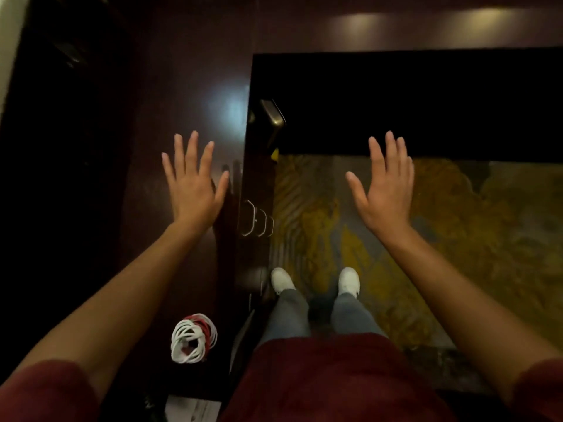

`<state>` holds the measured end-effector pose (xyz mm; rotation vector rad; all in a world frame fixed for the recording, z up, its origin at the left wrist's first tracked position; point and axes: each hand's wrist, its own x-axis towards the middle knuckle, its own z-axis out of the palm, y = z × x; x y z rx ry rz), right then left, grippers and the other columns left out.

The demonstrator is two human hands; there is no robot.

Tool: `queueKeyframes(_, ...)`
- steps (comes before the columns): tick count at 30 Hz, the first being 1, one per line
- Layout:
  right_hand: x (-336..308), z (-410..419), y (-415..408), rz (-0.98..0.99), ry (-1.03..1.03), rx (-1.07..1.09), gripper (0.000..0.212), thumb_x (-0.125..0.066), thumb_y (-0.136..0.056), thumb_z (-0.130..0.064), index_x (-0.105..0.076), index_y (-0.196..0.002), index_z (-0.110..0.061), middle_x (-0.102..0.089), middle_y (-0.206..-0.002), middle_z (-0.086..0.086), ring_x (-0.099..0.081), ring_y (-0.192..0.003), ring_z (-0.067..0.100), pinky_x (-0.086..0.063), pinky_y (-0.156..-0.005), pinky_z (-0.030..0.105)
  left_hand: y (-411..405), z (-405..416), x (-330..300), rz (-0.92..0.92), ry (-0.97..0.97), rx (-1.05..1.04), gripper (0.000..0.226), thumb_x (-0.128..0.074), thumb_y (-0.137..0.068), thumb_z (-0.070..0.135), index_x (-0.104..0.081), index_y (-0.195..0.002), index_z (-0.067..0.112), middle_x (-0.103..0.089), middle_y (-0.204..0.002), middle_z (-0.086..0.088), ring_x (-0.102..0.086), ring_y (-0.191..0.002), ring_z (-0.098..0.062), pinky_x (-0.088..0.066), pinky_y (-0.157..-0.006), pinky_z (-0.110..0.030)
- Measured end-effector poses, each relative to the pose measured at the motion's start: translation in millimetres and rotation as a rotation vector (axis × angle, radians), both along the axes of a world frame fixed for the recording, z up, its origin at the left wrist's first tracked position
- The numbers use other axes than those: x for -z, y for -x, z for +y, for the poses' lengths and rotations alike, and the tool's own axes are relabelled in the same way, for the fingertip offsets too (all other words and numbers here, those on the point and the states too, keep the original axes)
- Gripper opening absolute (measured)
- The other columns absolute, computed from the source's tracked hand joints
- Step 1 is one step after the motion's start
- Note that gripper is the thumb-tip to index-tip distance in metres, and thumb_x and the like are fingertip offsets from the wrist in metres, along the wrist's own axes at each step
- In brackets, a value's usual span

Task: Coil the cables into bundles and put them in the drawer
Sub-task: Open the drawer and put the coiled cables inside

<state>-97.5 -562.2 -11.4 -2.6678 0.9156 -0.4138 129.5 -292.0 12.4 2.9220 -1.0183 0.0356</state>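
Dark glossy counter (170, 95) on the left, patterned carpet (457, 223) below. Both hands empty, fingers spread: left hand (192, 187) over counter, right hand (387, 193) over floor. Cables (192, 338) lie coiled near counter edge; drawers (254, 220) look closed. Next, prob: pick up bundle w/ 1 hand, open drawer

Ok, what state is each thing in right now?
left hand: open, fingers spread, holding nothing
right hand: open, fingers spread, holding nothing
cables: white and red, coiled in a bundle, lying on the desk
drawers: appear closed, handles showing
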Motion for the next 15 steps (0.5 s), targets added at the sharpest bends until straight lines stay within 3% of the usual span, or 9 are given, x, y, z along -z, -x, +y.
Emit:
queueKeyframes(8,98,18,16,0.139,-0.255,0.104,0.072,-0.042,-0.104,-0.055,-0.024,-0.161,-0.014,-0.019,-0.169,0.013,-0.013,-0.157,0.035,-0.018,-0.124,0.053,-32,-1,67,0.101,-0.198,0.072,0.063,-0.033,-0.105,0.055,-0.026,-0.158,0.021,-0.012,-0.17,-0.009,-0.002,-0.157,-0.035,-0.005,-0.123,-0.064)
queueKeyframes(15,161,88,-12,0.176,-0.67,0.032,0.076,-0.042,-0.102,-0.057,-0.023,-0.16,-0.012,-0.02,-0.169,0.012,-0.021,-0.154,0.034,-0.02,-0.123,0.049,-35,1,81,0.134,-0.062,0.031,0.06,-0.033,-0.105,0.056,-0.027,-0.158,0.028,-0.016,-0.169,-0.004,-0.007,-0.157,-0.03,-0.005,-0.125,-0.056)
